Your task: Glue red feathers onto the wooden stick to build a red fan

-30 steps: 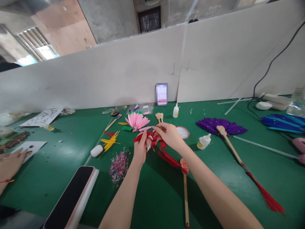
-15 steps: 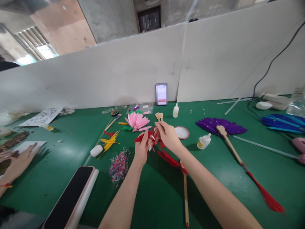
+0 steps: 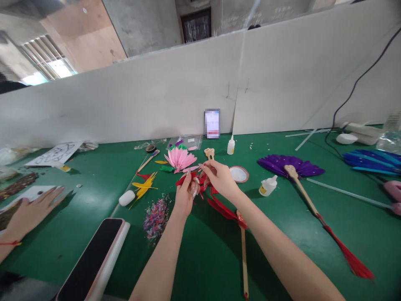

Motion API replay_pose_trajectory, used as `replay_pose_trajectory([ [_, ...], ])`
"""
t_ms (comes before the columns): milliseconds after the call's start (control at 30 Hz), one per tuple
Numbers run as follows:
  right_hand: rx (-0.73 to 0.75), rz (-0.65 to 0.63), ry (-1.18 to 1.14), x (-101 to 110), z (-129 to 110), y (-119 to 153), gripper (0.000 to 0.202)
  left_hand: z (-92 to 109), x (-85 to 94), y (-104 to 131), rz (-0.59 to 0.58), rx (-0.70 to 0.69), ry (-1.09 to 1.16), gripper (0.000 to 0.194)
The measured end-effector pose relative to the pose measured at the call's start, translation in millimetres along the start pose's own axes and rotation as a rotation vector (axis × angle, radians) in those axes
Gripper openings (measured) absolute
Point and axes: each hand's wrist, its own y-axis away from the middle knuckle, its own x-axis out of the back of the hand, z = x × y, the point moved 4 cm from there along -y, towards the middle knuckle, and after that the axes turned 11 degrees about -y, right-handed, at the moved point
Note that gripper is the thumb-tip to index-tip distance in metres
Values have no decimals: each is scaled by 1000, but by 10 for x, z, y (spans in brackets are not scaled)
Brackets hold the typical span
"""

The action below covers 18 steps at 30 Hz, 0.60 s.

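Observation:
My left hand (image 3: 186, 193) is closed on a red feather (image 3: 181, 180), which points out to the left past the thumb. Close beside it, my right hand (image 3: 219, 175) has thumb and fingertips pinched together; whatever is between them is too small to name. More red feathers (image 3: 214, 190) lie under and between my hands. Below my right forearm rests a fan with red feathers (image 3: 221, 208) and a wooden handle (image 3: 244, 259), partly covered by the arm. Just beyond my hands are a pink feather fan piece (image 3: 180, 159) and a carved wooden handle top (image 3: 209, 153).
Glue bottles (image 3: 268, 186) and a round white lid (image 3: 239, 174) lie right of my hands, then a purple feather fan (image 3: 275, 165). Yellow feathers (image 3: 145, 186), colourful scraps (image 3: 156, 219) and a large phone (image 3: 94, 259) are on the left. A co-worker's hand (image 3: 37, 209) rests at far left.
My right hand has shifted slightly left, with its fingertips closer to my left hand. The co-worker's hand has slid to the right over the white sheet.

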Motion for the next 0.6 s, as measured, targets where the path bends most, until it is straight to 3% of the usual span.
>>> replay_pose_trajectory([
  [300, 111, 71, 141, -65, -39, 58, 23, -4, -14, 17, 64, 79, 57, 40],
  [600, 111, 124, 69, -91, -1, 79, 25, 18, -59, 46, 54, 95, 65, 32],
])
